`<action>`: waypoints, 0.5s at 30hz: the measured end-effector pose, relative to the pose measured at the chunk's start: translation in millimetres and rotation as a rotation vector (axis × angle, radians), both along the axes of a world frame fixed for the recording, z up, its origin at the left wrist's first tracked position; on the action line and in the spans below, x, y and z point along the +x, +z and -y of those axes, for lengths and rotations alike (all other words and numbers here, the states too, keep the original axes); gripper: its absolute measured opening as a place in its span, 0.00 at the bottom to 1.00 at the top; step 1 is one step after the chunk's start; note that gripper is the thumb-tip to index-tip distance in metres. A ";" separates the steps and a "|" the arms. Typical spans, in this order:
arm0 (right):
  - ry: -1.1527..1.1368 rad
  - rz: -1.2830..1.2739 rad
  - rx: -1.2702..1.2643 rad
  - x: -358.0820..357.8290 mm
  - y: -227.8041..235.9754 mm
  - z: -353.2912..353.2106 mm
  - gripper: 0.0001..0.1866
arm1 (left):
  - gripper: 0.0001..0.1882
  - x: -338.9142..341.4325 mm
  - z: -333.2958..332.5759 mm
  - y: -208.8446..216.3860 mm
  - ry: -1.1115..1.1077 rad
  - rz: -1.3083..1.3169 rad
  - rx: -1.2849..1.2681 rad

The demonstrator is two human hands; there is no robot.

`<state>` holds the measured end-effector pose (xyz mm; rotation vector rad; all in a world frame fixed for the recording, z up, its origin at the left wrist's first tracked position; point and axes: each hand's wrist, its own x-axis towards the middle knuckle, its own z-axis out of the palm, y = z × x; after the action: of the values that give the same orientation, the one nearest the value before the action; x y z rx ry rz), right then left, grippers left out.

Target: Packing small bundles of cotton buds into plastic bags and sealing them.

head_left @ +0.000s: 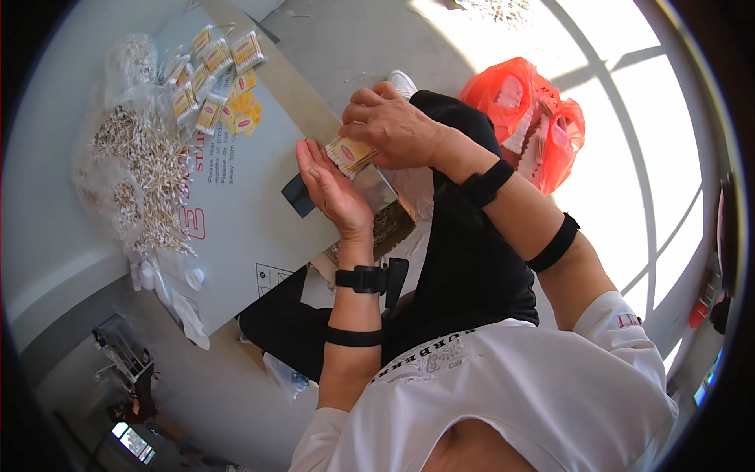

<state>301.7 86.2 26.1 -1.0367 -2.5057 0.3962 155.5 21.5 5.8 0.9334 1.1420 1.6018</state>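
Between my hands is a small clear pack of cotton swabs (351, 156) with a yellow label. My right hand (393, 130) grips it from its right side, fingers bent over it. Palm up, my left hand (334, 193) stays open, its fingers stretched along the pack's left edge; whether they bear its weight I cannot tell. Several similar packs (216, 59) lie at the far left of the board, beside loose yellow label cards (245, 112). A large heap of loose cotton swabs (145, 169) spills from a clear plastic bag at the left.
The light grey printed board (244, 228) serves as a tabletop, with a dark square (298, 196) near my left hand. Under its edge stands an open box (393, 224). A red plastic bag (523, 118) with packs inside sits on the floor at right. White caps (194, 278) lie near left.
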 end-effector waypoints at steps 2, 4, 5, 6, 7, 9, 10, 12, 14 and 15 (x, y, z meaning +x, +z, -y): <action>0.018 -0.028 -0.066 3.1 3.9 -2.0 0.26 | 0.38 -1.4 0.2 -0.7 -0.002 0.016 -0.006; 0.033 -0.054 -0.134 2.3 4.3 -3.0 0.29 | 0.38 -3.6 1.8 -1.1 0.017 0.022 0.012; 0.042 -0.064 -0.113 0.7 3.1 -2.3 0.29 | 0.38 -1.8 1.8 -2.4 0.022 0.027 0.011; 0.051 -0.075 -0.092 -0.3 1.8 -2.3 0.30 | 0.38 1.6 2.4 -4.0 0.011 0.004 0.025; 0.058 -0.071 -0.094 -0.7 1.6 -3.2 0.30 | 0.39 3.5 2.6 -4.5 0.002 -0.022 0.039; 0.071 -0.094 -0.080 -0.7 1.3 -4.9 0.31 | 0.39 3.5 3.2 -4.6 0.013 -0.016 0.038; 0.075 -0.090 -0.082 -1.6 2.1 -5.7 0.31 | 0.39 4.0 3.4 -4.2 0.013 -0.012 0.038; 0.088 -0.068 -0.102 -3.7 3.6 -7.1 0.31 | 0.39 5.9 3.5 -3.4 0.025 -0.009 0.030; 0.088 -0.059 -0.103 -5.6 4.0 -7.8 0.30 | 0.39 5.9 3.7 -2.1 0.036 -0.007 0.023; 0.084 -0.054 -0.101 -6.5 4.1 -7.9 0.30 | 0.39 4.9 4.5 -1.1 0.031 0.001 0.019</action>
<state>295.2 94.1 30.2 -0.9467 -2.5097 0.5736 160.3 17.0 4.6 0.9309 1.1474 1.6409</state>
